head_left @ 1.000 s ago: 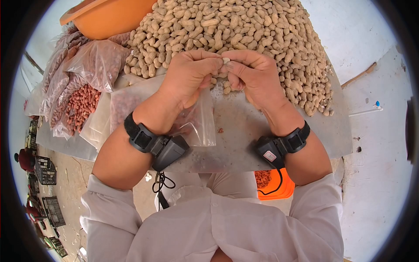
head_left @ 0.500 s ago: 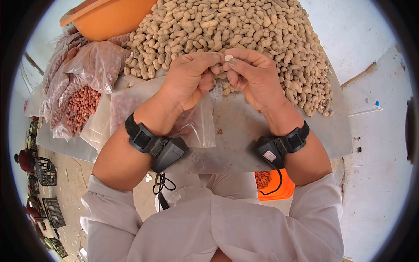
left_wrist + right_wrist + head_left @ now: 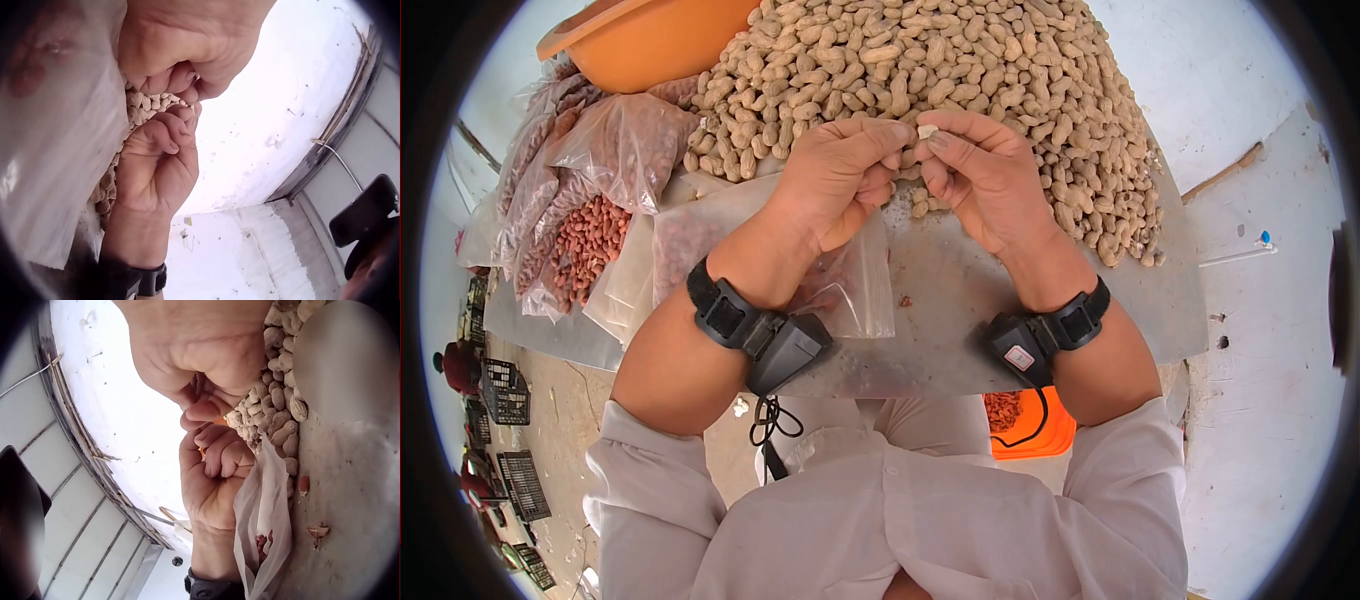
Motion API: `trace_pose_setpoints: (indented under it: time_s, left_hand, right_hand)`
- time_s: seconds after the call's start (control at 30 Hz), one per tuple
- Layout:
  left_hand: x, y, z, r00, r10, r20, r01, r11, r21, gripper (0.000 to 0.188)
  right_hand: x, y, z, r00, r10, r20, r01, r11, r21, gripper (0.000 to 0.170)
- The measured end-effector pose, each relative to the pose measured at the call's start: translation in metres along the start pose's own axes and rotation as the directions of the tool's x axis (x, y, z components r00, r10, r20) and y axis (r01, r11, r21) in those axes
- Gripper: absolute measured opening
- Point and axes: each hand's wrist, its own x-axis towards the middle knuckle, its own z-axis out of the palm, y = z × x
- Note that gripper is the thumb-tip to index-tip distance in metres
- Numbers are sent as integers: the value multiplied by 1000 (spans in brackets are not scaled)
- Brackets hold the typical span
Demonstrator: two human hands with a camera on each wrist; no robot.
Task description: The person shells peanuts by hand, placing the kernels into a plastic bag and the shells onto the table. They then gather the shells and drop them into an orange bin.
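Observation:
Over the front of the peanut heap [image 3: 960,65], both hands meet at the fingertips. My right hand [image 3: 990,185] pinches a small pale peanut [image 3: 927,131] between thumb and forefinger, its other fingers curled under. My left hand [image 3: 835,180] has thumb and forefinger closed together at the same peanut, with its remaining fingers curled toward the palm. In the left wrist view the fingertips of both hands come together and hide the peanut. The right wrist view likewise shows the left hand [image 3: 215,481] curled, right below the right one.
Bags of red peanut kernels [image 3: 590,245] lie at the left, and a clear zip bag [image 3: 865,290] is under the left forearm. An orange basin [image 3: 650,45] stands behind them. Below the metal tabletop [image 3: 940,300] is an orange container [image 3: 1050,430]. Kernel scraps [image 3: 317,532] lie on the table.
One second ago the pale peanut sat between both hands' fingertips; it now shows at the right thumb and forefinger. The left fingers have curled in slightly. Little differs over the last half second.

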Motion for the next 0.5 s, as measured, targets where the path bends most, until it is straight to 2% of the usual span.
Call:
trace_pose_setpoints:
  time_s: [0.1,0.2,0.3,0.5]
  left_hand:
    - [0,-2,-1,1000,-8,-4,8,999,38,12]
    - [1,-1,-3,997,-36,65,40,997,-62,13]
    - [0,0,-1,997,-54,56,58,997,-57,16]
    - [1,1,-1,996,-70,52,73,996,-60,19]
  right_hand:
    - [1,0,-1,1000,7,11,-8,998,56,17]
    - [0,-1,-1,999,42,15,-43,994,103,17]
    - [1,-2,-4,997,44,68,-52,993,109,16]
    - [3,-1,-8,996,41,76,-52,988,142,17]
